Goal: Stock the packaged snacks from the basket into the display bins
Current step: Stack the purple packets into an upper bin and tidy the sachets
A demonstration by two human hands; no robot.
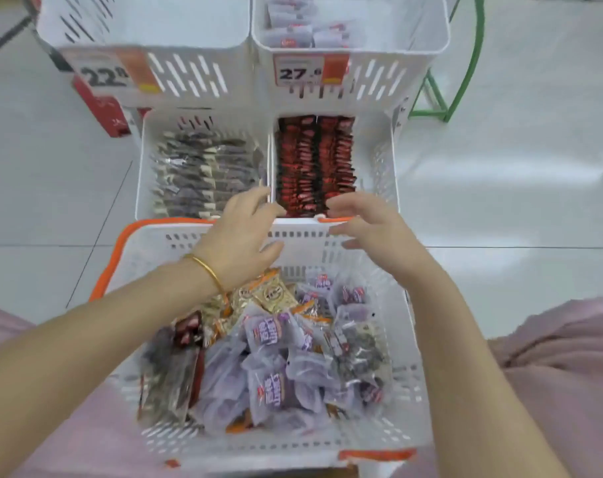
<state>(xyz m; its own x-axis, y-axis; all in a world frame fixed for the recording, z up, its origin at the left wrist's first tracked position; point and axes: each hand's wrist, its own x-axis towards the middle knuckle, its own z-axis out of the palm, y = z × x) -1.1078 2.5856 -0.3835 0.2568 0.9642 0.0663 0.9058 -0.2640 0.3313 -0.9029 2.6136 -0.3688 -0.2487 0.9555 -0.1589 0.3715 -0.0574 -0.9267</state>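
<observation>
Currently hovering over far rim of basket [407,339] with left hand [244,232] and right hand [366,225], fingers loosely spread, gripping nothing. Heaped snacks [269,360] down in basket; just beyond fingertips, red packs [314,163] in right bin [380,160], dark packs [203,174] in left bin [144,167]

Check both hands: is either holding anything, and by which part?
Nothing is held. The left hand and right hand hover with loose fingers over the basket at its far rim, near the red packets.
</observation>
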